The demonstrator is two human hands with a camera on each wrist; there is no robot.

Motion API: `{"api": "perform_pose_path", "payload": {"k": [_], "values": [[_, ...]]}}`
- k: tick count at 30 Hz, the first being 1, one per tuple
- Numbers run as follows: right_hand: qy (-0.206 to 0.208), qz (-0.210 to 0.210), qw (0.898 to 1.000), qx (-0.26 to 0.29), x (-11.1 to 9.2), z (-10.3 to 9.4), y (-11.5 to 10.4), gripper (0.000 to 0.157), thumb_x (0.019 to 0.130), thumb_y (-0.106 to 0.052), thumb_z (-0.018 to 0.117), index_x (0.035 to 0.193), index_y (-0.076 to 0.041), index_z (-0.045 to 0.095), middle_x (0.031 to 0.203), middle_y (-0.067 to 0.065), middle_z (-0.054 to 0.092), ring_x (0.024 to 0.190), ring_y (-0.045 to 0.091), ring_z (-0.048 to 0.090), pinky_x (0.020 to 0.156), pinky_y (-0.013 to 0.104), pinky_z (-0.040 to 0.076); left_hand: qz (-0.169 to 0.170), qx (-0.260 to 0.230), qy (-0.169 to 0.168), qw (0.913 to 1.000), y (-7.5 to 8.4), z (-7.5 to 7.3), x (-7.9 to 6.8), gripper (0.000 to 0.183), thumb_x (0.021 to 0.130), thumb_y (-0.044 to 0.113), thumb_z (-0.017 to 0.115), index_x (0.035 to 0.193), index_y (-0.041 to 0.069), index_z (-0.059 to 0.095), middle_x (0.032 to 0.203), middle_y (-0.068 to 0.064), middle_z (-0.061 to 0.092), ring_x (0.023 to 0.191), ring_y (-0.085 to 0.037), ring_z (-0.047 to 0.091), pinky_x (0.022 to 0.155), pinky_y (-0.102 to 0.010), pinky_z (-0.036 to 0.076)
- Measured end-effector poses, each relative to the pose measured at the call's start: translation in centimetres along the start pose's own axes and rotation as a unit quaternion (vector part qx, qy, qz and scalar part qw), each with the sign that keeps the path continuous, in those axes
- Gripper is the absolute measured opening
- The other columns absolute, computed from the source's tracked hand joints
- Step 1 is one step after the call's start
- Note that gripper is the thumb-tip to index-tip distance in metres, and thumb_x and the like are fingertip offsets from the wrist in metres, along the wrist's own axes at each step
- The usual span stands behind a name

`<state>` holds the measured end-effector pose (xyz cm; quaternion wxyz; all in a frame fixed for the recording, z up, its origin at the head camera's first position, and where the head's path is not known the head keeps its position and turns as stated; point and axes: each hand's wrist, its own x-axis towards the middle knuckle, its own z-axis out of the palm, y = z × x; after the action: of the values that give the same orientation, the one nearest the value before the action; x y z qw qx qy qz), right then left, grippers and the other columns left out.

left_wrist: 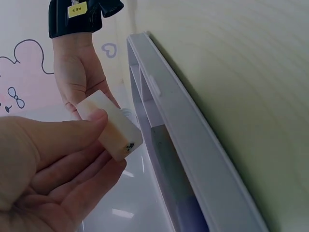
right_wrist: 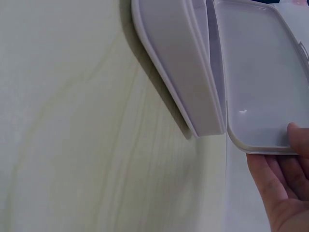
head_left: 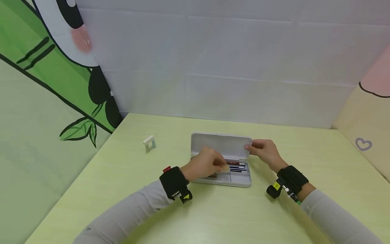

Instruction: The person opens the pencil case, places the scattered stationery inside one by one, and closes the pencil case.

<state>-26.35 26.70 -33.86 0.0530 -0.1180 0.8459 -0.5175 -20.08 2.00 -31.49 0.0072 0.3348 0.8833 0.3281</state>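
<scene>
A white pencil case (head_left: 233,183) lies on the table with its lid (head_left: 219,144) raised. Several dark pencils (head_left: 239,167) lie in its back compartment. Over the tray, my left hand (head_left: 205,163) pinches a small off-white eraser (left_wrist: 113,125) between thumb and fingers. Small dark marks show on the eraser's end. My right hand (head_left: 265,151) grips the lid's right edge, its thumb on the inner face and its fingers behind. A greenish and blue block (left_wrist: 169,157) sits in the tray's front compartment. My left hand hides much of the tray in the head view.
To the left on the pale table (head_left: 152,203), a white block (head_left: 148,139) bridges two small blocks, one greenish (head_left: 147,148) and one bluish (head_left: 153,144). A white sheet (head_left: 228,67) hangs along the back edge. Printed walls stand at both sides.
</scene>
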Motion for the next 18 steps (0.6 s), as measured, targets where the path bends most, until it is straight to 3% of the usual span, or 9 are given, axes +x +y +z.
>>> {"api": "perform_pose_path", "payload": {"k": [10,18], "values": [[0.002,0.007,1.0,0.006,0.2,0.1,0.3,0.045,0.085,-0.027,0.065,0.116,0.004,0.058,0.11,0.022,0.063,0.091,0.022,0.063,0.086,0.043,0.051,0.032,0.02,-0.015,0.9992,0.1,1.1,0.7,0.01,0.076,0.006,0.071,0.086,0.007,0.071,0.08,0.001,0.068,0.067,-0.003,0.052,0.06,-0.013,0.044],[0.005,0.002,1.0,0.002,0.3,0.0,0.4,0.044,0.084,-0.027,0.065,0.115,0.003,0.059,0.108,0.022,0.063,0.09,0.021,0.063,0.084,0.04,0.052,0.021,0.057,-0.028,0.9978,0.1,1.3,0.7,0.008,0.079,0.005,0.068,0.085,0.008,0.072,0.081,0.001,0.069,0.068,-0.003,0.052,0.062,-0.012,0.043]]}}
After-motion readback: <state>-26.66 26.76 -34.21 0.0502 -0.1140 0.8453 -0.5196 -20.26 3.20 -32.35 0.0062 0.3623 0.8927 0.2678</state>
